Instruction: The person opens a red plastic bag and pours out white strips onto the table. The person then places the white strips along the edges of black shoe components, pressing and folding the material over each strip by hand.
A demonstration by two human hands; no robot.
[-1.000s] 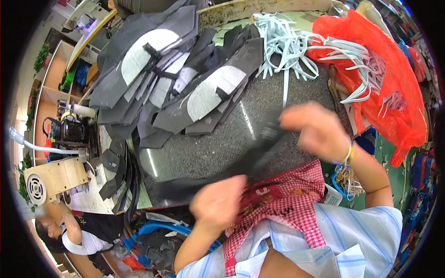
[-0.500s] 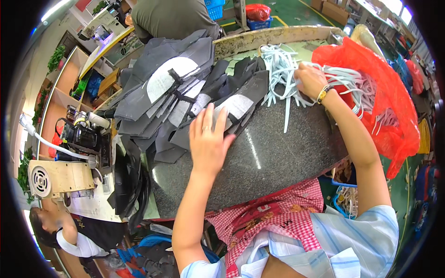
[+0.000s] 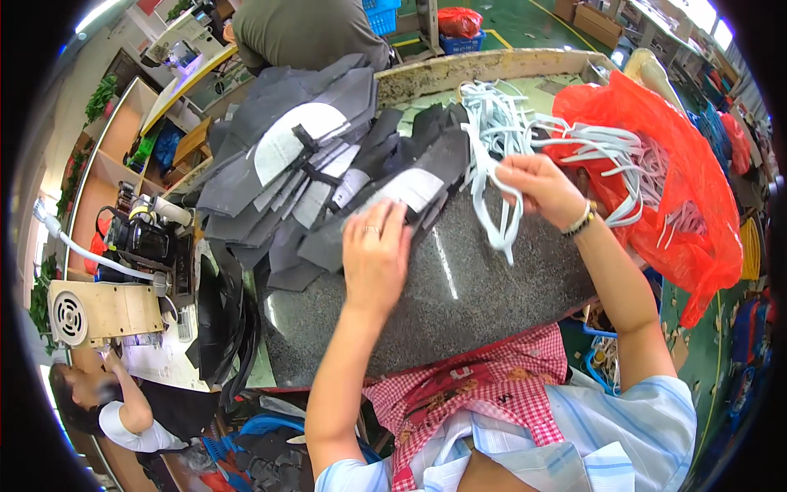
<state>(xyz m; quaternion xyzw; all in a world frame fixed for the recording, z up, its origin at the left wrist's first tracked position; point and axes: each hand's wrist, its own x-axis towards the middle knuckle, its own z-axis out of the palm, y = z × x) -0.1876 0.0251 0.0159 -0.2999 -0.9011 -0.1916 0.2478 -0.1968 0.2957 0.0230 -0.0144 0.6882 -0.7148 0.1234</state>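
My left hand lies on the near edge of a dark grey cut sheet piece with a white patch, its fingers stretched out and touching the piece. More dark grey pieces are heaped behind it to the left, some with white patches and black straps. My right hand is closed in a pinch on a pale blue strap, which hangs in a loop over the dark speckled tabletop. A tangle of similar straps lies just beyond.
On the right, a red plastic bag holds pale blue and pinkish straps. A beige-and-black machine stands at the left, by a person in white and black. Another person sits beyond the table's raised far edge.
My right hand has come nearer and slightly left, drawing a pale blue strap out of the tangle. My left hand's fingers have come closer together on the grey piece.
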